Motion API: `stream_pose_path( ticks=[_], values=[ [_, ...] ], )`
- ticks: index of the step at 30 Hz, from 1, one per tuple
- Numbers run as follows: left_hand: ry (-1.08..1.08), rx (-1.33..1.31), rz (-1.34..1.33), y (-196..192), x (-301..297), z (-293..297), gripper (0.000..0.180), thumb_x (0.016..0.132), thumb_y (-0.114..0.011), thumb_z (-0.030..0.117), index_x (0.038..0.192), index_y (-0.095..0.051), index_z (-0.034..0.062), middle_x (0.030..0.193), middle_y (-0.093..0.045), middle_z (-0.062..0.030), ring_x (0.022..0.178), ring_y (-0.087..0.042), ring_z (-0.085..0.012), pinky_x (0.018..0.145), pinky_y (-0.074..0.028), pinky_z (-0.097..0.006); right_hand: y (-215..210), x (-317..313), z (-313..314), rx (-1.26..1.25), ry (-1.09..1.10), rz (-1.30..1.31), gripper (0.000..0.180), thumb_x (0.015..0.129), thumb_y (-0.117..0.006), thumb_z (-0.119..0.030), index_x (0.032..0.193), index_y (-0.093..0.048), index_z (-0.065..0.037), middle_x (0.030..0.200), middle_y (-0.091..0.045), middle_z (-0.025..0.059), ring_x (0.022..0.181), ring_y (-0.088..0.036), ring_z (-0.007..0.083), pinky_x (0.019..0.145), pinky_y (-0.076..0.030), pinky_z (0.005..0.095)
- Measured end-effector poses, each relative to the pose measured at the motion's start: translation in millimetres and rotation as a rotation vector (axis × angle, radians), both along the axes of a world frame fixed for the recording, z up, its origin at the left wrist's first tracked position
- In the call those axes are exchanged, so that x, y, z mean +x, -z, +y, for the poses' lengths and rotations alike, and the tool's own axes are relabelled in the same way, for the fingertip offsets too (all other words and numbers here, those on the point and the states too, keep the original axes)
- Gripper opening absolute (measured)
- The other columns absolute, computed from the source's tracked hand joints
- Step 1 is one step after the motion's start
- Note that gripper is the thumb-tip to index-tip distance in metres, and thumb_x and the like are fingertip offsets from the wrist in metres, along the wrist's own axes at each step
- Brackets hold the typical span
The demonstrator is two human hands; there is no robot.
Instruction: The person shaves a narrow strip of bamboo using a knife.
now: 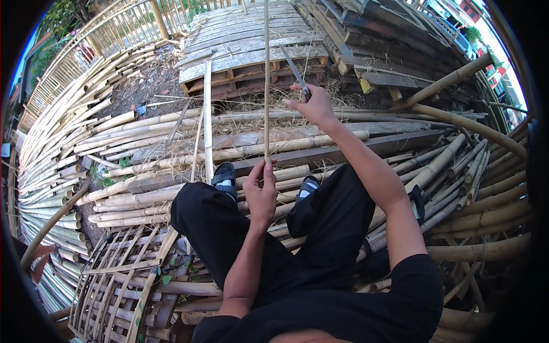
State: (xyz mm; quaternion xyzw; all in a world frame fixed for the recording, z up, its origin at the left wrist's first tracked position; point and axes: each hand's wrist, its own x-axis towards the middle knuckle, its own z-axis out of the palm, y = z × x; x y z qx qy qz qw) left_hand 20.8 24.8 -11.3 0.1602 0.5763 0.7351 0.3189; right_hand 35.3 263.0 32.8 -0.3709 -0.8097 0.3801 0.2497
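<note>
Pinches a slender bamboo strip [266,86] near its lower end, with thumb and fingertips of the left hand [260,194] closed together on it, between the legs as seen from above. Runs straight upward from there and out of view at the top, pale tan, narrow and smooth-looking. Wraps the right hand [314,108], clamped shut, around the dark handle of a knife [294,70], farther forward and to the right, with its long, slim metal blade slanting up and leftward, near the strip but apart from it in this view. Wears black trousers [217,228] and dark strapped sandals [225,177]. Has a flat, straight-edged bamboo slat [208,114] to the left of the strip, laid across round, jointed bamboo poles [320,141]. Faces a weathered wooden pallet [229,26], grey and rough on its slatted top, with dry, stringy shavings [234,103] below its near edge and a stack of old planks [394,40] to its right. Shows, at lower left, a basket-like bamboo lattice [123,267], woven openly with squarish gaps and touched by green leaves; reveals poles through the gaps, inside or beneath, impossible to tell.
</note>
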Motion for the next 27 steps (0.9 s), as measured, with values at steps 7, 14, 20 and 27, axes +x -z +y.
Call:
stream_pose_path(
  ticks=[7, 14, 20, 27],
  values=[
    [0.008, 0.008, -0.018, -1.5, 0.0, 1.8, 0.021, 0.101, -0.051, 0.015, 0.109, -0.063, -0.0009, 0.063, -0.038, 0.0082, 0.053, -0.031, 0.0006, 0.045, -0.021, -0.02, -9.7, -2.7, -13.1, -0.545, -0.064, 0.27, 0.025, 0.081, -0.078, -0.026, 0.094, -0.073, -0.005, 0.054, -0.046, -0.0071, 0.048, -0.04, 0.004, 0.046, -0.033, 0.0282],
    [0.018, 0.015, -0.056, -3.1, 3.0, 5.7, 0.022, 0.101, -0.051, 0.015, 0.11, -0.062, -0.0016, 0.062, -0.037, 0.0083, 0.052, -0.031, 0.0003, 0.045, -0.021, -0.02, 9.2, -10.1, -13.5, -0.169, 0.045, 0.13, 0.027, 0.081, -0.078, -0.029, 0.093, -0.074, -0.005, 0.054, -0.051, -0.0053, 0.05, -0.045, 0.004, 0.048, -0.036, 0.0262],
    [0.005, 0.002, -0.054, -4.6, 0.9, 3.6, 0.023, 0.101, -0.052, 0.016, 0.11, -0.063, -0.0016, 0.062, -0.037, 0.008, 0.05, -0.03, -0.0001, 0.043, -0.021, -0.021, -2.1, -9.6, -21.1, -0.13, 0.034, 0.084, 0.028, 0.077, -0.08, -0.033, 0.081, -0.075, -0.006, 0.057, -0.059, -0.0017, 0.051, -0.049, 0.0072, 0.051, -0.04, 0.0282],
    [0.013, -0.014, -0.047, -4.0, -0.1, 3.5, 0.023, 0.101, -0.052, 0.017, 0.111, -0.063, -0.001, 0.061, -0.037, 0.0079, 0.052, -0.031, -0.0001, 0.045, -0.021, -0.021, 4.9, -3.0, -14.2, -0.064, -0.008, 0.003, 0.027, 0.079, -0.078, -0.031, 0.077, -0.074, -0.005, 0.055, -0.058, -0.0016, 0.049, -0.05, 0.008, 0.051, -0.039, 0.0278]
  ],
)
